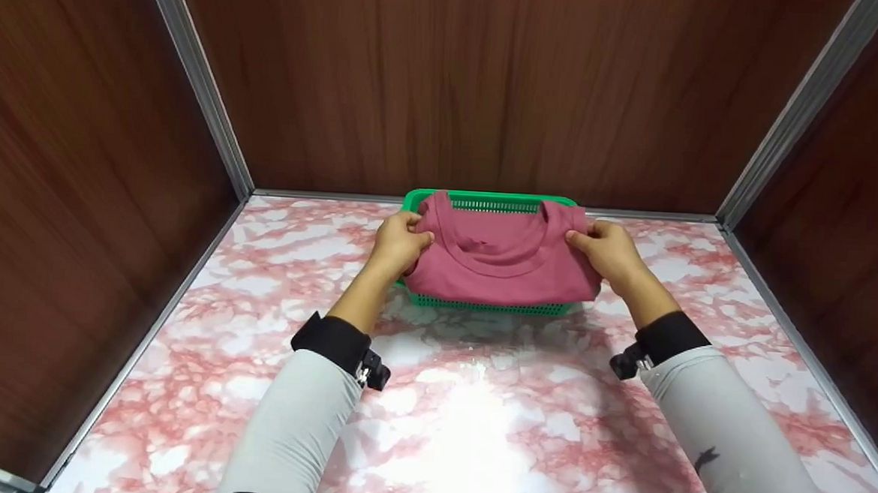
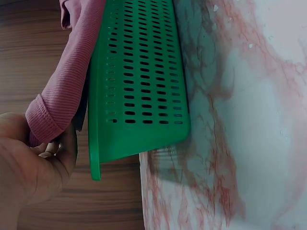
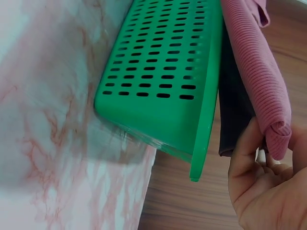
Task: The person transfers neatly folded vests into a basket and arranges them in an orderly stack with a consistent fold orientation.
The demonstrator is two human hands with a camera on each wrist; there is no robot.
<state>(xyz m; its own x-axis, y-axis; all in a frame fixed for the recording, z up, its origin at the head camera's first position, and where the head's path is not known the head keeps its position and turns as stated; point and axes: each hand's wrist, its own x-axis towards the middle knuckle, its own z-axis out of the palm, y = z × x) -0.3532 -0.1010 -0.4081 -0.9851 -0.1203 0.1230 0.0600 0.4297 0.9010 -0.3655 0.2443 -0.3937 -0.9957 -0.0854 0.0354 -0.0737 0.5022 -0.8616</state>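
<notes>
A folded dusty-pink shirt (image 1: 493, 285), its round neckline facing up, is held level over the green plastic basket (image 1: 496, 197) at the back. My left hand (image 1: 397, 243) pinches the shirt's left edge between thumb and fingers. On the opposite side, my right hand (image 1: 613, 254) grips the right edge the same way. Both wrist views show the shirt's fine-ribbed folded edge above the basket's rim. In the right wrist view, a dark cloth (image 3: 233, 103) shows between the pink shirt and the basket; how far it reaches inside is hidden.
The basket stands on a pink-and-white marbled tabletop (image 1: 287, 284), close to the brown wood-grain back wall (image 1: 492, 91). Similar side panels with metal-edged corners rise left and right. A bright glare lies on the tabletop in front of the basket.
</notes>
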